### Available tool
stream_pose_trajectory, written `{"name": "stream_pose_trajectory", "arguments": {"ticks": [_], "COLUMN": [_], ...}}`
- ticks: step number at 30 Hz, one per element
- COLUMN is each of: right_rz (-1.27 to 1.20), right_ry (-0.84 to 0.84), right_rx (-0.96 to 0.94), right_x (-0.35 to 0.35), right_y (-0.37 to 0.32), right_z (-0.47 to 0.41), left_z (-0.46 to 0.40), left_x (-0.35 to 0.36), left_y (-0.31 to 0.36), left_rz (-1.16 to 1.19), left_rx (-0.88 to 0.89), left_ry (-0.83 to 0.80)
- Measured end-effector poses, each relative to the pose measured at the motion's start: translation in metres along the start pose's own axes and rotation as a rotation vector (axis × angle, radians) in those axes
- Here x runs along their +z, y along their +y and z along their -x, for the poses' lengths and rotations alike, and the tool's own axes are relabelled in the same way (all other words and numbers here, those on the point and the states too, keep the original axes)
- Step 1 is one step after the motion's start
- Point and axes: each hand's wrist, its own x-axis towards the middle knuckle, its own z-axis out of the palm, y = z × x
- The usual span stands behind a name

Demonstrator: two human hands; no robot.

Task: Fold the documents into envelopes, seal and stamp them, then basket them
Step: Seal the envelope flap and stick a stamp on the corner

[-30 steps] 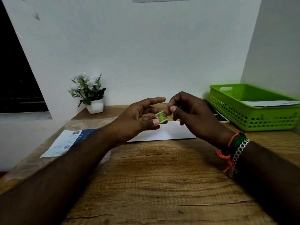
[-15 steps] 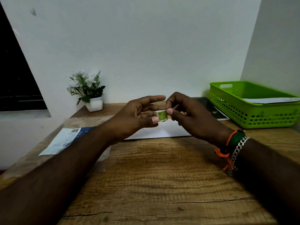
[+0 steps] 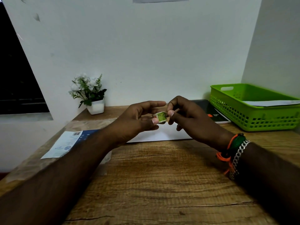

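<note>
Since the earlier frame, almost nothing has shifted: both hands remain lifted over the desk with the stamp (image 3: pixel 160 116) between them, and only the view has tilted a little. This small green stamp is in the air, above the far part of the white envelope (image 3: pixel 162 135), not touching it. The left hand (image 3: pixel 134 120) pinches its left edge between thumb and a finger, while the other fingers are stretched out, probably to stay out of the way. The right hand (image 3: pixel 188 117) pinches the right edge with thumb and forefinger, its remaining fingers curled. I judge that the two hands pull against each other to separate the stamp or peel its backing, but this detail is too small to tell.

The envelope lies flat on the wooden desk (image 3: pixel 162 184), directly below the hands, so the stamp needs only a short way down. On the right stands the green basket (image 3: pixel 253 117), with one white envelope already inside; it is near enough to reach. A dark booklet (image 3: pixel 214 114) lies just beside it. On the left are a printed blue-and-white packet (image 3: pixel 68 143) and a small potted plant (image 3: pixel 90 93).
</note>
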Motion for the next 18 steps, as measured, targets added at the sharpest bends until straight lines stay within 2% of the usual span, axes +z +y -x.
{"name": "stream_pose_trajectory", "arguments": {"ticks": [3, 10, 18], "right_rz": [-0.067, -0.007, 0.167], "right_ry": [0.042, 0.072, 0.026], "right_rx": [0.008, -0.013, -0.021], "right_x": [-0.0011, 0.0004, -0.0004], "right_y": [0.0004, 0.0044, 0.0028], "right_z": [-0.0022, -0.0035, -0.0026], "left_z": [0.0006, 0.0014, -0.0008], "left_x": [-0.0016, 0.0005, 0.0003], "left_y": [0.0004, 0.0018, 0.0046], "left_rz": [0.014, -0.018, -0.115], "left_rx": [0.005, 0.017, 0.008], "left_ry": [0.016, 0.006, 0.026]}}
